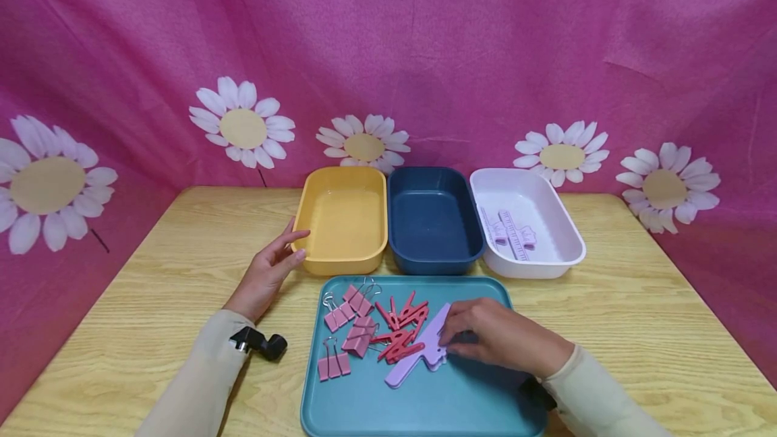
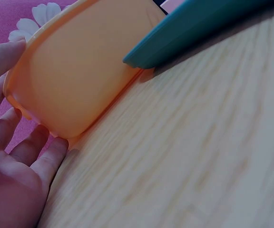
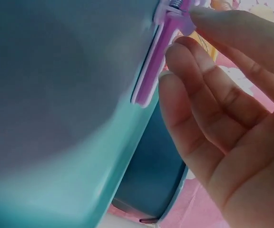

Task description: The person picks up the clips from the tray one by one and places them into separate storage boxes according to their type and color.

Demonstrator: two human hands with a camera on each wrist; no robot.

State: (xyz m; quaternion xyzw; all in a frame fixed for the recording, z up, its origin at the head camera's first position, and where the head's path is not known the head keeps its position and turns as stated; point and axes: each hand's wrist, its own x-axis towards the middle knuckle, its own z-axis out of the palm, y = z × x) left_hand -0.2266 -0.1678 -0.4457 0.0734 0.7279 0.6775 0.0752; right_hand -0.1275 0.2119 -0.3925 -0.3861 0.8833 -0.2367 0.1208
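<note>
A few purple rulers (image 1: pixel 403 371) with a wavy-edged shape lie stacked at a slant on the green tray (image 1: pixel 461 403). At their wavy edge my right hand (image 1: pixel 494 332) pinches them with thumb and fingertips; the right wrist view shows the thumb against the purple ruler (image 3: pixel 150 76). Red clothespins (image 1: pixel 400 339) lie heaped right beside them, and pink binder clips (image 1: pixel 334 366) spread over the tray's left part. My left hand (image 1: pixel 267 275) rests its loosely spread fingers along the left side of the yellow bin (image 2: pixel 75 61), thumb near the front corner.
Behind the tray stand the yellow bin, a navy bin (image 1: pixel 434 265) and a white bin (image 1: pixel 540 270) side by side. Two ruler pieces (image 1: pixel 516 235) with animal shapes lie in the white one. A pink flowered cloth (image 1: pixel 425 52) hangs behind the wooden table (image 1: pixel 139 329).
</note>
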